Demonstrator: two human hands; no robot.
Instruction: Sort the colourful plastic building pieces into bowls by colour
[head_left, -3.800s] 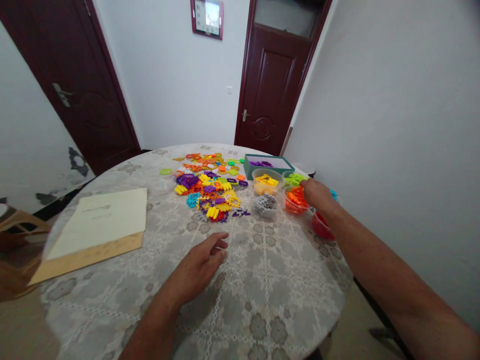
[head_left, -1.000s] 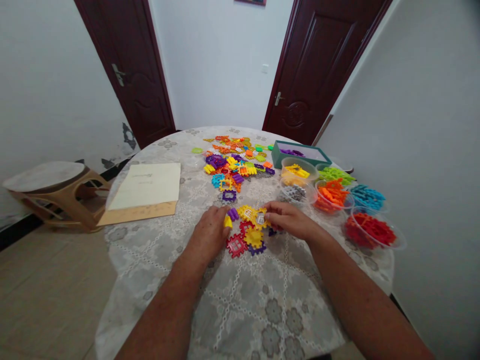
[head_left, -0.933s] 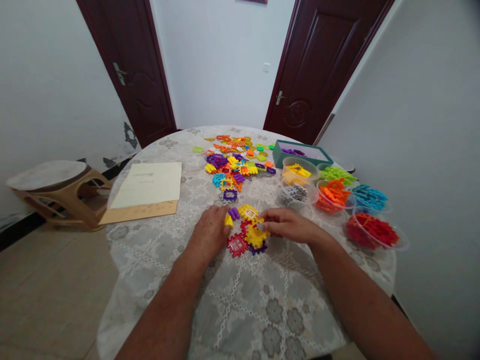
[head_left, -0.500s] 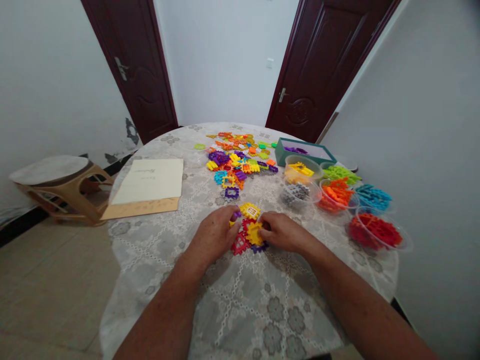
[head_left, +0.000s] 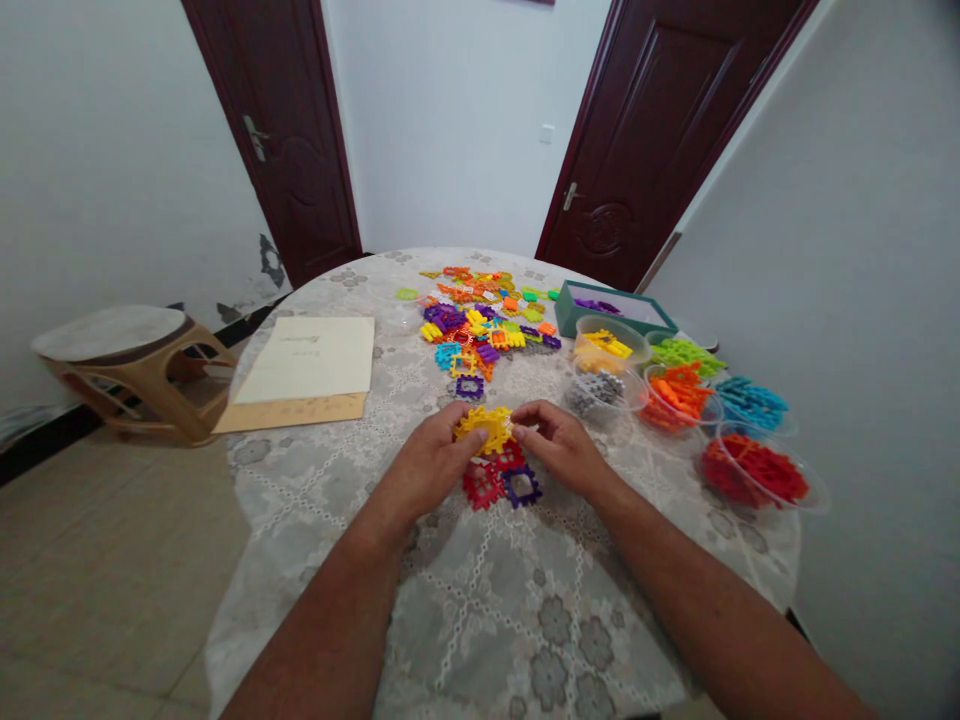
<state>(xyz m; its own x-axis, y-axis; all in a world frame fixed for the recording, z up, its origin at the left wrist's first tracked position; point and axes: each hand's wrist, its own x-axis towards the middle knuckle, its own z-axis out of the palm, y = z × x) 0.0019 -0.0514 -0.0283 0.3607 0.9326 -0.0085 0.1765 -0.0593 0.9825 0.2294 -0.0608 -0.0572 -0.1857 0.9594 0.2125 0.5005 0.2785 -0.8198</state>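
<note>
Patterned cloth [head_left: 480, 620] covered the round tabletop [head_left: 300, 480] in my head view. Between its near and far edges, my left hand [head_left: 429, 458] pinched a yellow toothed piece [head_left: 492, 428], thumb on top. My right hand [head_left: 559, 450] bent its fingertips to that piece's right end (whether they gripped, I couldn't tell). Red pieces [head_left: 484, 486] lay nearer the front edge; clear tubs [head_left: 636, 352] stood toward the right edge.
</note>
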